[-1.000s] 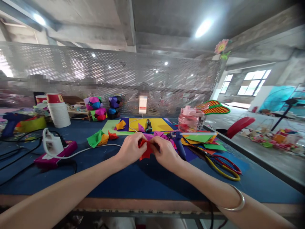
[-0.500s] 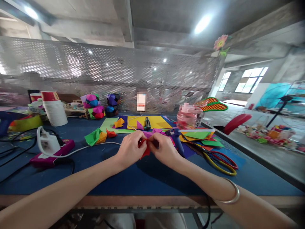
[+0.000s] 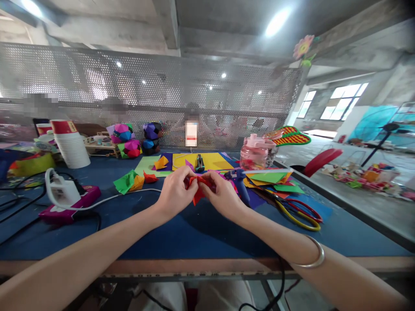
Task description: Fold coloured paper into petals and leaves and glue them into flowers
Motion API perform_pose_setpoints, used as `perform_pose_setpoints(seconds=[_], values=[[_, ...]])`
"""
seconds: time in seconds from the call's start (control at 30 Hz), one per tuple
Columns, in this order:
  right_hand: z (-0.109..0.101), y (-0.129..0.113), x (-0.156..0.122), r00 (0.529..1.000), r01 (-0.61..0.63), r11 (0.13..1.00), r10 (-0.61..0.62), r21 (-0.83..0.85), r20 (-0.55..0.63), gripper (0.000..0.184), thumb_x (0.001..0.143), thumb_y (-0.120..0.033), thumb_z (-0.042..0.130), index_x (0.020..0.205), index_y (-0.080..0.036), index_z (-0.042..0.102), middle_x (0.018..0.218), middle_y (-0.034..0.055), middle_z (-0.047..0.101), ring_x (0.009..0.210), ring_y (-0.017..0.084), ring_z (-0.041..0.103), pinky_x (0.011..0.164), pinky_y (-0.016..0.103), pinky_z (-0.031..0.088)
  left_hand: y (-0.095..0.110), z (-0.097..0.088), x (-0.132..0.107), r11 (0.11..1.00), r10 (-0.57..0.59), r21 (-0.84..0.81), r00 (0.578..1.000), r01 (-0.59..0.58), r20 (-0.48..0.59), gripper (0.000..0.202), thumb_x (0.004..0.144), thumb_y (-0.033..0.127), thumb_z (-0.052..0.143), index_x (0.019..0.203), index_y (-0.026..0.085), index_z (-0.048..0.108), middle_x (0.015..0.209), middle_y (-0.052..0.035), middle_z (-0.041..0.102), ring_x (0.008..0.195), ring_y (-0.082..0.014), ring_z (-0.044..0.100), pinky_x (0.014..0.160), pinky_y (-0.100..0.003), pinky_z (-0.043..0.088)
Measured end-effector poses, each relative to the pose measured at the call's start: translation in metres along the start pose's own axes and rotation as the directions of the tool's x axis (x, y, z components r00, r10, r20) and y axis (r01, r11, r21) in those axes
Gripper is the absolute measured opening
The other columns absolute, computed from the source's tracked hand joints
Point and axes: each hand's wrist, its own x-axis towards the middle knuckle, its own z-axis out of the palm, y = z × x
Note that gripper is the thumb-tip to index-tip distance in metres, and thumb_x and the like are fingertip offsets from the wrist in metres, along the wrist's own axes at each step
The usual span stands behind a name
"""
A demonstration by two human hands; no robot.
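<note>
Between my two hands is a folded piece of red paper (image 3: 198, 196), partly hidden by the fingers. My left hand (image 3: 177, 190) pinches its left side with thumb and forefinger. My right hand (image 3: 223, 194) grips the right side, fingers bent over it. To the left on the blue table lie a green folded paper (image 3: 126, 183), an orange one (image 3: 137, 183) and a small red one (image 3: 150, 177). A blue glue gun (image 3: 239, 183) sits just right of my right hand. Beyond the hands, a dark cutter-like tool (image 3: 200, 163) rests on yellow paper (image 3: 215, 161).
Scissors (image 3: 300, 214) and a stack of coloured paper (image 3: 270, 178) lie to the right, near a pink bottle (image 3: 254, 151). Leftward are a purple power strip (image 3: 69, 205) with a white charger, cords and paper cups (image 3: 69, 144). Paper balls (image 3: 125, 140) and a phone (image 3: 191, 133) stand behind.
The red paper now shows more between my fingers, looking wider on top. My hands stay close together around it. The whole view has shifted slightly.
</note>
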Motion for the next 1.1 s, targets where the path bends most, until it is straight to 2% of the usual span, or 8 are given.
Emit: perform_pose_setpoints(seconds=[0.13,0.23,0.37,0.57,0.67,0.77,0.93,1.1], values=[[0.005,0.002,0.000,0.972,-0.221,0.944,0.193,0.247,0.131,0.018,0.084,-0.037,0.057,0.089,-0.020,0.052,0.070,-0.0008,0.062,0.057,0.014,0.059,0.051,0.026,0.048,-0.001,-0.001,0.001,0.999,-0.021,-0.028,0.997,0.019,-0.071,0.005,0.081,0.015,0.052,0.080,0.019,0.054,0.078,-0.0005,0.062,0.068,-0.0132,0.058,0.063,-0.025,0.044],[0.005,0.002,0.002,0.975,-0.219,0.913,0.197,0.344,0.099,0.016,0.083,-0.034,0.056,0.085,-0.020,0.050,0.068,-0.0015,0.061,0.056,0.013,0.058,0.052,0.025,0.047,-0.001,0.000,0.000,0.999,-0.046,-0.024,0.997,0.044,-0.056,0.006,0.081,0.014,0.050,0.083,0.019,0.051,0.079,-0.0001,0.060,0.068,-0.0130,0.058,0.064,-0.025,0.045],[-0.004,0.002,0.004,0.998,-0.062,0.993,0.063,0.100,-0.013,0.005,0.078,-0.023,0.054,0.078,-0.020,0.051,0.069,-0.0016,0.060,0.061,0.013,0.055,0.056,0.024,0.041,-0.003,0.001,0.000,0.994,-0.090,-0.053,0.995,0.093,0.051,0.010,0.079,0.012,0.050,0.085,0.020,0.048,0.078,0.0007,0.058,0.067,-0.0129,0.058,0.062,-0.026,0.045],[-0.009,0.002,0.004,0.996,0.057,0.978,-0.042,-0.201,0.076,0.011,0.070,-0.012,0.054,0.072,-0.021,0.048,0.064,-0.0034,0.055,0.058,0.012,0.049,0.053,0.023,0.032,-0.007,0.000,0.000,0.983,0.004,-0.184,0.983,0.030,0.183,0.020,0.079,0.014,0.057,0.098,0.020,0.060,0.095,-0.0045,0.067,0.088,-0.0170,0.064,0.073,-0.027,0.051],[-0.007,0.005,0.004,0.994,0.068,0.976,-0.048,-0.205,0.099,0.009,0.073,-0.014,0.055,0.076,-0.021,0.050,0.064,-0.0033,0.056,0.057,0.012,0.049,0.052,0.023,0.032,-0.010,0.000,0.000,0.996,0.046,-0.087,0.980,-0.029,0.194,0.006,0.080,0.015,0.060,0.080,0.018,0.064,0.081,-0.0031,0.069,0.076,-0.0165,0.063,0.072,-0.028,0.048],[-0.004,0.009,0.004,0.995,0.064,0.987,-0.053,-0.150,0.079,0.002,0.081,-0.020,0.055,0.080,-0.021,0.053,0.068,-0.0019,0.059,0.058,0.013,0.052,0.054,0.024,0.035,-0.013,0.001,0.001,0.999,0.032,-0.026,0.990,-0.029,0.137,0.012,0.081,0.015,0.059,0.069,0.017,0.060,0.072,-0.0024,0.065,0.068,-0.0152,0.059,0.062,-0.026,0.044],[-0.001,0.009,0.002,0.988,-0.088,0.991,0.073,0.103,0.138,0.019,0.088,-0.040,0.054,0.094,-0.022,0.054,0.073,0.0000,0.062,0.059,0.014,0.058,0.051,0.024,0.043,-0.012,-0.002,0.004,1.000,0.000,-0.023,0.999,0.001,0.038,0.012,0.082,0.017,0.056,0.070,0.016,0.057,0.071,-0.0018,0.062,0.067,-0.0141,0.056,0.058,-0.024,0.040],[-0.002,0.004,0.002,0.989,-0.115,0.964,0.090,0.239,0.116,0.015,0.088,-0.033,0.051,0.098,-0.021,0.053,0.067,-0.0019,0.061,0.056,0.014,0.058,0.052,0.024,0.044,-0.012,-0.002,0.004,0.996,-0.041,-0.079,0.999,0.042,0.015,0.012,0.082,0.018,0.056,0.070,0.016,0.056,0.069,-0.0011,0.061,0.066,-0.0137,0.057,0.064,-0.026,0.044]])
